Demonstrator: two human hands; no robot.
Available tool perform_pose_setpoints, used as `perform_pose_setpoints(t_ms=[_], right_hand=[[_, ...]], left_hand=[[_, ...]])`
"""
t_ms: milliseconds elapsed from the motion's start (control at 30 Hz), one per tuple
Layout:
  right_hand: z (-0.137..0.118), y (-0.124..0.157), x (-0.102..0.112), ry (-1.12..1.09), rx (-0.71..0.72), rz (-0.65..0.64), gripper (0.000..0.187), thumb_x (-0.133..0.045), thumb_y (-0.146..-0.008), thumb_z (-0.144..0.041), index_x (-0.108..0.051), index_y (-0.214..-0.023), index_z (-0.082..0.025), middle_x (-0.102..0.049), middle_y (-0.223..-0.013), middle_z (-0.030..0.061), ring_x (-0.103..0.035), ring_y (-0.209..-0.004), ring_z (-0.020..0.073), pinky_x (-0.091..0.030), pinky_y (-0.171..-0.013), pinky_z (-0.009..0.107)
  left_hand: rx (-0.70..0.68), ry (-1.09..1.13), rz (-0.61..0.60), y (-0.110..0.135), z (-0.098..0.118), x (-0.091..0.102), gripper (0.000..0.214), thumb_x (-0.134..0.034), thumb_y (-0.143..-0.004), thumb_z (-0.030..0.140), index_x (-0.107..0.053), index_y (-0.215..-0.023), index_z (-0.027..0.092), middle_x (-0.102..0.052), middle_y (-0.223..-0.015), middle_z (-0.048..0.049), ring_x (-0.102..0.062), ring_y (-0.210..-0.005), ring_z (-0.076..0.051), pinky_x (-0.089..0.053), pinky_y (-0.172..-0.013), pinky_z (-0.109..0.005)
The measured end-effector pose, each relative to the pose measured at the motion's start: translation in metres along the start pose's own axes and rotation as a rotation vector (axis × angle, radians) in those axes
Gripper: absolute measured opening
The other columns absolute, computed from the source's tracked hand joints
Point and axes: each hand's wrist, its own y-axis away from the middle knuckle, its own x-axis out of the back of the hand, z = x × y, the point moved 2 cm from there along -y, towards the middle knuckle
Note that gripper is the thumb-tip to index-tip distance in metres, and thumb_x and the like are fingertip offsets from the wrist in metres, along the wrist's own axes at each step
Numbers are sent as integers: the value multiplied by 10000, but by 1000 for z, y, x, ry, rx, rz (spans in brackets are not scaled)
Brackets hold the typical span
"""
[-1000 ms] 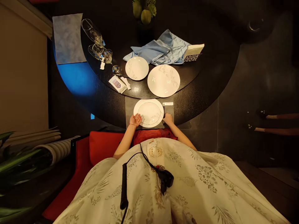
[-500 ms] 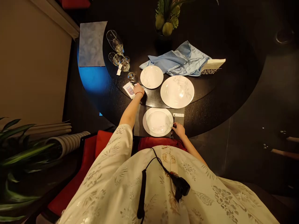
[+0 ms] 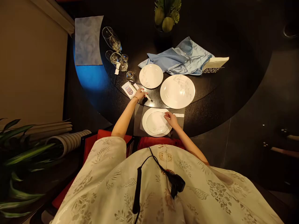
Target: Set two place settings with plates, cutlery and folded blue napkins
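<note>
The hands work well apart over a round black bench (image 3: 224,77). The left hand (image 3: 140,94) pinches a slim white stick (image 3: 148,97), perhaps a paper-wrapped utensil, though it is too small to tell. It sits just beside a printed paper card (image 3: 128,90) and near a pair of thin dark chopsticks (image 3: 135,82). The right hand (image 3: 171,120) rests its fingers (image 3: 166,116) at the edge of a small white porcelain plate (image 3: 157,123), which sits on a larger white plate (image 3: 146,127) on a grey rectangular placemat (image 3: 137,124). Whether those fingers grip the edge cannot be told. Farther out lie a round white side plate (image 3: 151,76), a wide white dinner plate (image 3: 177,91), a crumpled pale-blue satin napkin (image 3: 181,57) and a clear wine glass (image 3: 111,39) on its side.
</note>
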Motion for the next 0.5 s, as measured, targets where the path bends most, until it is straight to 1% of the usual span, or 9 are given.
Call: perform_pose_setpoints(t_ms=[67,133,200,267,300,367,400,433,500], right_hand=[[-12,-12,-10,-231,-20,11,450,-662,-857,-558,-708,-1114,-192,-759,-1018,87,-701,-944,216,-565,-888,376],[-21,-20,-20,-389,-57,-31,570,-689,-781,-685,-725,-1065,-192,-760,-985,81,-698,-898,206,-578,-833,359],[-24,-24,-25,-441,-91,-95,611,-766,-667,-723,-743,-958,-186,-753,-892,64,-677,-790,186,-579,-767,344],[-19,-23,-24,-437,-121,-130,593,-837,-574,-694,-740,-854,-180,-733,-799,45,-639,-696,162,-570,-717,331],[-13,-21,-22,-433,-138,-136,576,-853,-552,-675,-734,-819,-179,-721,-763,37,-625,-667,154,-566,-701,327],[6,-11,-11,-416,-185,-120,528,-853,-567,-635,-725,-794,-176,-701,-712,26,-620,-642,152,-566,-687,323],[18,-3,-3,-386,-220,-84,491,-836,-601,-608,-722,-796,-173,-695,-693,25,-625,-637,157,-568,-681,323],[32,5,7,-329,-263,-27,440,-808,-649,-571,-724,-806,-169,-695,-687,29,-637,-641,165,-572,-680,323],[61,27,27,-122,-367,118,305,-731,-747,-456,-735,-820,-160,-717,-712,50,-675,-678,188,-578,-708,322]], left_hand=[[-59,134,-239,34,-10,-20,335,-659,-866,173,-592,-1192,140,-760,-946,-102,-689,-722,-156,-473,-616,-232],[-115,177,-419,66,-21,-42,368,-720,-830,223,-625,-1173,132,-755,-834,-78,-667,-656,-138,-431,-565,-200],[-151,176,-502,90,-33,-64,409,-772,-796,269,-649,-1157,121,-731,-724,-53,-644,-603,-132,-430,-556,-197],[-175,178,-525,104,-42,-84,424,-796,-783,301,-666,-1143,119,-716,-685,-38,-638,-590,-136,-474,-593,-221],[-179,174,-522,106,-46,-91,423,-802,-780,305,-672,-1138,121,-718,-694,-37,-647,-604,-144,-502,-624,-243],[-176,138,-469,101,-51,-95,411,-817,-767,276,-677,-1125,131,-731,-754,-46,-682,-680,-172,-549,-710,-297],[-179,108,-398,94,-52,-90,402,-823,-759,245,-677,-1118,138,-740,-810,-54,-698,-743,-188,-562,-764,-323],[-185,74,-285,84,-53,-80,391,-821,-760,211,-674,-1116,144,-745,-884,-64,-708,-822,-201,-564,-827,-346],[-167,5,47,59,-51,-46,374,-796,-789,153,-657,-1137,148,-729,-1061,-81,-687,-1000,-212,-531,-968,-373]])
